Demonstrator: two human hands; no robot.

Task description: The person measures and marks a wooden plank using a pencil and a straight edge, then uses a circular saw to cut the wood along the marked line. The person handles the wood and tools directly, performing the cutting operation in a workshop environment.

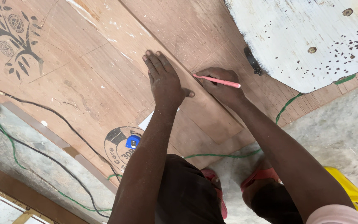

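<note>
Close to the person, a small blue tape measure (pixel 132 142) sits on the big plywood sheet (pixel 83 83), and a green cord (pixel 224 155) runs over the grey floor (pixel 336 124). Next, the left hand (pixel 164 81) lies flat on a thin wood strip (pixel 195 95) – fingers together. Just beside it, the right hand (pixel 222 85) has its fingers pinched on 1 pink pencil (pixel 217 80) – tip touching the strip. Farthest off is a white board (pixel 303 37).
</note>
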